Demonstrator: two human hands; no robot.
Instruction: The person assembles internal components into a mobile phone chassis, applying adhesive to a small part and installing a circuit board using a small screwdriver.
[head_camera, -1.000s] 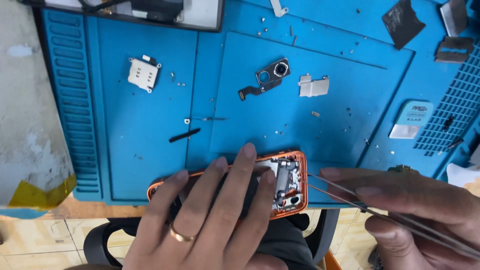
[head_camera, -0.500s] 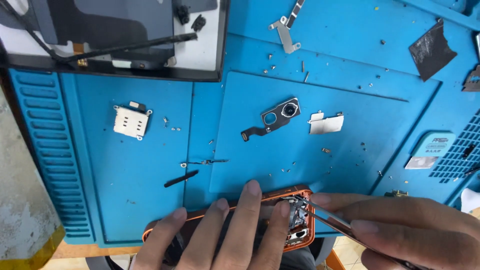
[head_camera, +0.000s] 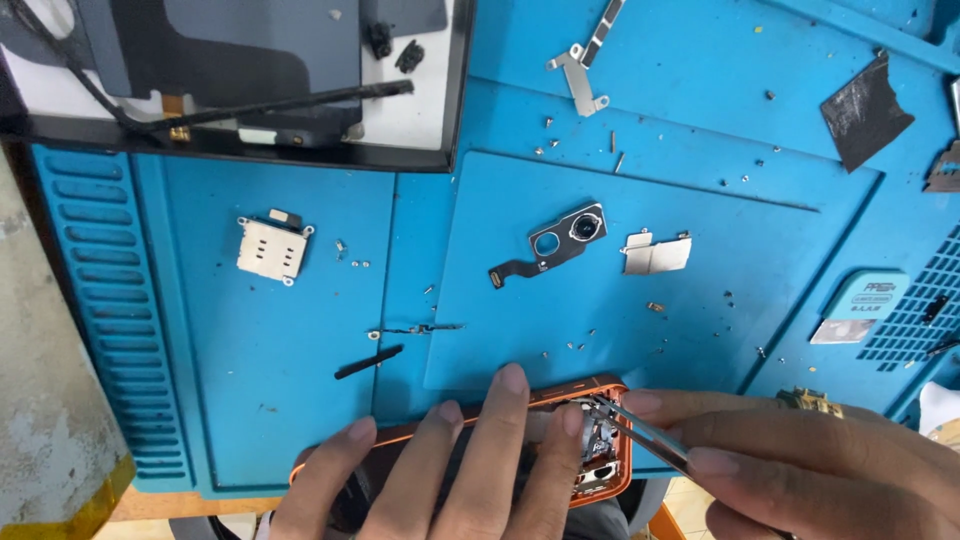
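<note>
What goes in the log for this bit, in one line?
left hand flat on orange phone | right hand holds tweezers, tips inside phone | camera part on blue mat

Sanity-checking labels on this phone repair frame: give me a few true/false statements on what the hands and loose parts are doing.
1. The left hand lies with its fingers across the orange-framed phone. True.
2. The right hand holds a screwdriver. False: it holds tweezers, tips inside the open phone.
3. The camera module sits inside the phone. False: it lies loose on the blue mat.
4. A small silver shield plate lies right of the camera module. True.
5. The white card tray part lies on the mat's left half. True.
</note>
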